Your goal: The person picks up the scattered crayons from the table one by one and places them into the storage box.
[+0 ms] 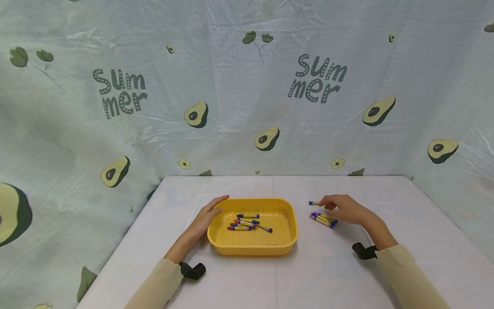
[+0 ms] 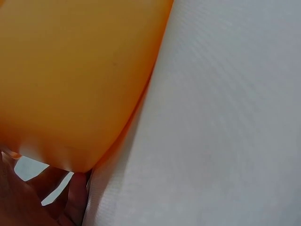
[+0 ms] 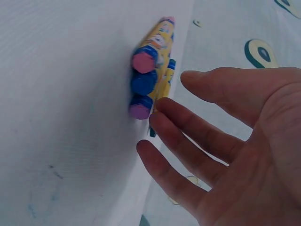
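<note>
While the left hand [image 1: 206, 221] rests flat against the near-left outer wall of a shallow yellow plastic tray with rounded corners [image 1: 287, 240], its fingers lie straight along the rim and curl round nothing. From the left wrist view the tray's orange-yellow side [image 2: 70, 80] fills most of the frame, with fingers [image 2: 70, 202] touching it from below, on the white cloth-covered tabletop [image 2: 225, 117].

Inside the tray lie several paper-wrapped wax crayons [image 1: 247, 222], loosely crossed near the middle of its floor, in blue, red and purple wrappers.

To the right of the tray, and apart from it, a small bundle of yellow-wrapped crayons with pink, blue and purple ends [image 1: 323, 219] lies side by side on the tabletop. The right hand [image 1: 343, 208] hovers just behind this bundle, palm down. In the right wrist view its fingers [image 3: 188, 132] are spread and relaxed, holding nothing, their tips just beside the stacked crayon ends [image 3: 148, 82]; whether they touch cannot be told. One single blue-tipped crayon [image 1: 314, 203] lies by itself just left of the right hand's fingertips, near the back of the bundle.

Both arms wear beige sleeves [image 1: 409, 274], and a black wrist mount [image 1: 193, 270] sits at each cuff. Behind the tabletop hangs a pale cloth backdrop printed with avocados and the word "Summer" [image 1: 316, 79].
</note>
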`<state>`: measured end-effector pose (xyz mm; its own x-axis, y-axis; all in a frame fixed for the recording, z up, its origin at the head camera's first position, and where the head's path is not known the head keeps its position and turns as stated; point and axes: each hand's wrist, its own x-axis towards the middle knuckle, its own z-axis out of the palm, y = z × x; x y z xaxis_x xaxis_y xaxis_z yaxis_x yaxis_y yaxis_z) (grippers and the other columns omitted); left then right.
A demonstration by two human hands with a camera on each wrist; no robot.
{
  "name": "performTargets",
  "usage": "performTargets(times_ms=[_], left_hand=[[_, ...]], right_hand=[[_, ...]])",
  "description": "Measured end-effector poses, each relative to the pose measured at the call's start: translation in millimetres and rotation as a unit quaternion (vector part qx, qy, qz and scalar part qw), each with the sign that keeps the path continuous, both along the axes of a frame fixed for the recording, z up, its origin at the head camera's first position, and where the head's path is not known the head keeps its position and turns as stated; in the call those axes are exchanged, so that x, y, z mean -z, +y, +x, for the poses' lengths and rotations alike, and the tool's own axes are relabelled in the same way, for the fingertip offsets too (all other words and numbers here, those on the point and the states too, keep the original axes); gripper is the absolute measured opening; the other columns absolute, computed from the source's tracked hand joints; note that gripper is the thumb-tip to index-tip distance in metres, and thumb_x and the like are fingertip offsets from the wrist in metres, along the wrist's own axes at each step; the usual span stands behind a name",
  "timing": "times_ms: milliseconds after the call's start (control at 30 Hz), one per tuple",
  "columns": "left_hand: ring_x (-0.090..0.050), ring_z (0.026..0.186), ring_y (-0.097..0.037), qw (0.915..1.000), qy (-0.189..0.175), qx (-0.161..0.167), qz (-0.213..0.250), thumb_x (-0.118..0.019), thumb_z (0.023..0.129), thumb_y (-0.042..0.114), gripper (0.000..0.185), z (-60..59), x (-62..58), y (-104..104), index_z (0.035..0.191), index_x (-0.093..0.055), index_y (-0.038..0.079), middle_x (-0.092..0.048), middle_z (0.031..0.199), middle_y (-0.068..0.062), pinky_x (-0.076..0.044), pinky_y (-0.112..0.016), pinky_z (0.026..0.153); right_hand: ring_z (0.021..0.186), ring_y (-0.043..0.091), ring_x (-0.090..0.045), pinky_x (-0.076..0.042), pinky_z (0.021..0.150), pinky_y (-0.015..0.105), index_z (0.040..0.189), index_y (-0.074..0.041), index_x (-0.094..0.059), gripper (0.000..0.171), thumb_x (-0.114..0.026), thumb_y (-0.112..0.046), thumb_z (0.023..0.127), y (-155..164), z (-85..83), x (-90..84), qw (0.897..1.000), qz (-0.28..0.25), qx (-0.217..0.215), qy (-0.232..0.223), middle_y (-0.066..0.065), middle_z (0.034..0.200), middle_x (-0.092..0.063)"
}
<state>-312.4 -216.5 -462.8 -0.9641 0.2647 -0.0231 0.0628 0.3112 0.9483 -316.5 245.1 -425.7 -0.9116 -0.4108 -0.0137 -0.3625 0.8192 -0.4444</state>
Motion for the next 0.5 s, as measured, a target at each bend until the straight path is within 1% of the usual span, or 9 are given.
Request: performTargets(times_ms=[100, 200, 267, 333, 433, 500], left_hand=[[-0.037, 0.153, -0.035, 1.0000, 0.000, -0.002, 0.000, -0.036, 0.109, 0.020, 0.049, -0.2, -0.3, -0.8, 0.157, -0.044, 0.026, -0.035, 0.168, -0.009, -0.026, -0.056, 0.128], [-0.037, 0.153, -0.035, 1.0000, -0.001, -0.001, -0.001, -0.036, 0.109, 0.020, 0.049, -0.7, -0.3, -1.3, 0.157, -0.044, 0.026, -0.035, 0.168, -0.009, -0.026, -0.056, 0.128], [-0.037, 0.153, -0.035, 1.0000, -0.002, -0.001, 0.000, -0.036, 0.109, 0.020, 0.049, -0.5, -0.6, -1.9, 0.157, -0.044, 0.025, -0.035, 0.168, -0.009, -0.027, -0.056, 0.127], [-0.038, 0.152, -0.035, 1.0000, -0.001, -0.002, 0.004, -0.035, 0.109, 0.020, 0.049, -0.3, -0.8, -2.3, 0.157, -0.044, 0.025, -0.035, 0.168, -0.009, -0.028, -0.056, 0.127], [-0.038, 0.152, -0.034, 0.9999, 0.001, 0.004, 0.011, -0.035, 0.109, 0.020, 0.049, -0.1, -1.0, -2.5, 0.158, -0.043, 0.022, -0.036, 0.167, -0.010, -0.029, -0.055, 0.127], [-0.039, 0.151, -0.034, 0.9999, 0.005, 0.008, 0.012, -0.035, 0.109, 0.019, 0.049, -0.4, -0.5, -2.5, 0.158, -0.042, 0.020, -0.036, 0.167, -0.010, -0.029, -0.055, 0.127]], right_hand=[[0.099, 0.020, -0.063, -0.058, 0.087, 0.044, 0.122, -0.007, -0.069, 0.028, -0.065, -0.009, 0.094, -1.0, -1.2, 1.4, 1.000, 0.006, 0.000, -0.012, 0.007, 0.110, -0.072], [0.097, 0.019, -0.064, -0.057, 0.085, 0.042, 0.120, -0.007, -0.070, 0.028, -0.066, -0.007, 0.092, -1.3, -2.0, 2.8, 1.000, 0.007, -0.004, -0.008, 0.006, 0.107, -0.072], [0.096, 0.020, -0.065, -0.058, 0.083, 0.041, 0.118, -0.006, -0.070, 0.028, -0.068, -0.005, 0.091, -1.3, -3.0, 4.0, 1.000, 0.009, -0.019, 0.001, 0.006, 0.104, -0.072], [0.093, 0.019, -0.066, -0.059, 0.082, 0.039, 0.117, -0.007, -0.070, 0.028, -0.069, -0.003, 0.090, -1.5, -4.3, 5.5, 1.000, 0.009, -0.026, 0.003, 0.004, 0.101, -0.072], [0.087, 0.015, -0.064, -0.059, 0.078, 0.035, 0.116, -0.009, -0.071, 0.028, -0.070, -0.002, 0.089, -1.6, -5.1, 7.2, 1.000, 0.010, -0.026, -0.004, 0.002, 0.096, -0.071], [0.083, 0.013, -0.061, -0.057, 0.075, 0.032, 0.115, -0.010, -0.071, 0.027, -0.069, -0.003, 0.090, -1.7, -4.8, 7.8, 1.000, 0.006, -0.016, -0.018, 0.000, 0.093, -0.070]])
